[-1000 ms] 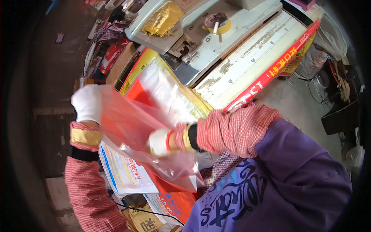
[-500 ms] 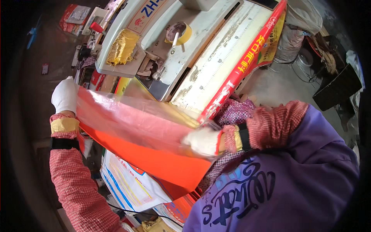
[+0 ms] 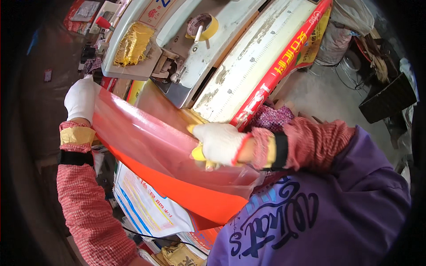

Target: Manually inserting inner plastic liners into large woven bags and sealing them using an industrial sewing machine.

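Note:
An orange-red sack (image 3: 177, 184) stretches slantwise in front of me, with clear plastic film (image 3: 146, 126) along its upper side. My left hand (image 3: 81, 99), in a white glove, is closed on the upper left corner of sack and film. Over the right part of the film is my right hand (image 3: 219, 144), gloved in white with yellow fingertips. Its fingers look spread apart, and I see nothing held between them. Just beyond the sack, the sewing machine (image 3: 162, 71) has a yellow cloth scrap (image 3: 133, 44) on its rounded end.
A ruled white worktable (image 3: 242, 68) runs up to the right, with a red printed strip (image 3: 284, 62) along its edge. A yellow tape roll (image 3: 207, 27) stands on the machine bed. Printed sacks (image 3: 144, 201) lie below. A black bin (image 3: 388, 97) stands at the right.
My right hand has moved up and left from the sack's right end, and its fingers now look spread. The left hand and sack corner have shifted slightly right.

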### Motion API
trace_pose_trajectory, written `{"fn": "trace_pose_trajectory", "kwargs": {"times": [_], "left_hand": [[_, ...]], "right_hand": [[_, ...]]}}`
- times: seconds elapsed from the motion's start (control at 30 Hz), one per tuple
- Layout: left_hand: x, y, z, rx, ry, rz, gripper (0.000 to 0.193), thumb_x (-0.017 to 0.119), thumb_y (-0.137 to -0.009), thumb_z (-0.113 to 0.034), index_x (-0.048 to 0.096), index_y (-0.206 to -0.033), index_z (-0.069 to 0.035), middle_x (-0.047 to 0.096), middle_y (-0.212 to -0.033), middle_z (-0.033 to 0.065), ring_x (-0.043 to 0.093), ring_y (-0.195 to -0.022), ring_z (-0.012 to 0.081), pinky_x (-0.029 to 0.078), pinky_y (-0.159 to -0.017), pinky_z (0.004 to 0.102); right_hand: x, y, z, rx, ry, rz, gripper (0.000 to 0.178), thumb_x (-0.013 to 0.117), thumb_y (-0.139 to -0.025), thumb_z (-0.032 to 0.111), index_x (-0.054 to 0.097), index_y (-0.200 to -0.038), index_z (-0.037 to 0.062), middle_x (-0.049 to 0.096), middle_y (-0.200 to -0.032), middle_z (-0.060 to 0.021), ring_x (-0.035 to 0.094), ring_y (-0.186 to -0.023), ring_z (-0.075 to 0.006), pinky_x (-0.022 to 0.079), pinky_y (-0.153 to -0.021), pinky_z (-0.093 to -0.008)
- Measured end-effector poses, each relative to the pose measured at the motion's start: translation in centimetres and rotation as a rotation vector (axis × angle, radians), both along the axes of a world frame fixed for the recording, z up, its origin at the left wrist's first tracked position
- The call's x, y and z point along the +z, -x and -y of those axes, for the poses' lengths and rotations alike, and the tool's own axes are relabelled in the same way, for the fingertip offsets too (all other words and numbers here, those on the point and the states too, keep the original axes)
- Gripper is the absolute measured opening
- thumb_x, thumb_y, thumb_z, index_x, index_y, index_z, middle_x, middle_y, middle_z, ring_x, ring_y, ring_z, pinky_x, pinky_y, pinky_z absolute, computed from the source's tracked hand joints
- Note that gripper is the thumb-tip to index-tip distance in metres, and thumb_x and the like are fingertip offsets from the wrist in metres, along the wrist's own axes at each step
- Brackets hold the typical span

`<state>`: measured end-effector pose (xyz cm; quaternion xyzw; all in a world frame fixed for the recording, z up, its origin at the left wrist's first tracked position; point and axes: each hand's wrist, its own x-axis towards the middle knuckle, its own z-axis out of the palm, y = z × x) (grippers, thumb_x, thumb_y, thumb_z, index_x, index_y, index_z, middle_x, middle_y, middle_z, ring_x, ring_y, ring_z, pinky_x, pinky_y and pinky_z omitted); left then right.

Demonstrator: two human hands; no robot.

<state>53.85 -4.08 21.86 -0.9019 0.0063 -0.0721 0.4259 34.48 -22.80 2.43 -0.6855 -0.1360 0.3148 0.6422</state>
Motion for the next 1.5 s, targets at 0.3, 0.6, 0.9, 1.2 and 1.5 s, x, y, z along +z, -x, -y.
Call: {"fn": "trace_pose_trajectory", "kwargs": {"times": [0.3,0.6,0.9,1.2,1.5], "left_hand": [[0.3,-6.5,-5.1,-0.180,0.074,-0.018,0.018,0.056,-0.076,-0.016,0.063,-0.084,-0.002,0.063,-0.089,0.0231,0.060,-0.086,0.0391,0.049,-0.073,0.0444],[-21.6,-1.9,-5.5,-0.577,0.217,-0.003,0.017,0.045,-0.084,-0.015,0.057,-0.094,-0.010,0.062,-0.082,0.0086,0.061,-0.058,0.0264,0.049,-0.048,0.0377],[-21.7,-4.2,-5.4,-0.950,0.809,0.004,0.019,0.056,-0.076,-0.008,0.058,-0.094,-0.009,0.060,-0.085,0.0116,0.058,-0.077,0.0312,0.047,-0.063,0.0388],[-18.7,1.3,-4.3,-0.436,0.788,-0.362,0.014,0.056,-0.082,-0.022,0.065,-0.088,-0.013,0.061,-0.083,0.0152,0.058,-0.078,0.0342,0.046,-0.070,0.0413],[-18.3,-11.4,-8.8,-0.569,0.237,0.020,0.018,0.053,-0.075,-0.020,0.065,-0.068,-0.008,0.064,-0.069,0.0159,0.063,-0.067,0.0320,0.050,-0.062,0.0428]], "right_hand": [[-0.4,-0.7,-3.5,-0.078,0.144,0.621,0.026,0.050,-0.082,0.021,0.055,-0.101,0.0031,0.060,-0.084,-0.0173,0.059,-0.081,-0.0323,0.047,-0.069,-0.0405],[-5.0,4.7,7.3,-0.277,0.020,0.213,0.021,0.056,-0.083,0.026,0.061,-0.094,0.0082,0.063,-0.080,-0.0120,0.060,-0.067,-0.0288,0.047,-0.059,-0.0391],[-4.7,4.8,7.9,-0.461,-0.123,-0.056,0.025,0.056,-0.086,0.014,0.061,-0.109,0.0064,0.062,-0.075,0.0005,0.052,-0.063,-0.0066,0.043,-0.056,-0.0231],[-0.8,4.6,8.6,0.056,0.944,0.268,0.035,0.046,-0.088,0.034,0.054,-0.120,0.0214,0.060,-0.071,-0.0139,0.060,-0.061,-0.0285,0.046,-0.053,-0.0382],[-3.0,-6.0,2.8,0.053,0.082,0.761,0.025,0.048,-0.088,0.030,0.060,-0.088,0.0086,0.056,-0.063,-0.0049,0.056,-0.060,-0.0198,0.044,-0.056,-0.0325]]}}
